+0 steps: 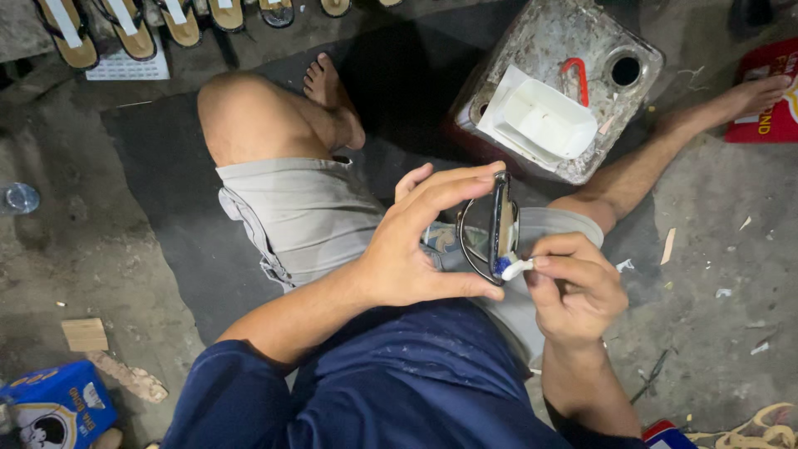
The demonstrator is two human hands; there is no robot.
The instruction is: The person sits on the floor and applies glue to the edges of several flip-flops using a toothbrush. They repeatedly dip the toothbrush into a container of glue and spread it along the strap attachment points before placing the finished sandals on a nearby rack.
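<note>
A person sits on a grey concrete floor (731, 249) strewn with scraps, legs spread on a dark mat (158, 191), wearing grey shorts (307, 216) and a navy shirt (399, 382). Ahead of the knees stands a large square metal can (532, 50), its top mottled with dried residue, with a round hole near one corner and a red handle (575, 76). A white rectangular tray (540, 120) lies on that top. Along the top edge a row of sandal soles (125, 25) with white strips is laid out, some resting on a white printed sheet (125, 66). At the right edge sits a red package (769, 91) with yellow lettering; at the bottom left corner, a blue box (54, 407) bearing a cartoon figure, with a small wooden block (85, 334) just above it.

Over the lap, the left hand (407, 258) grips a dark sandal sole (499, 229) edge-on, fingers curled over its upper end and thumb pressed under its lower end. The right hand (578, 291) is closed around a small brush (515, 268), pinched between thumb and forefinger, its white-coated, blue-collared tip touching the sole's lower end.
</note>
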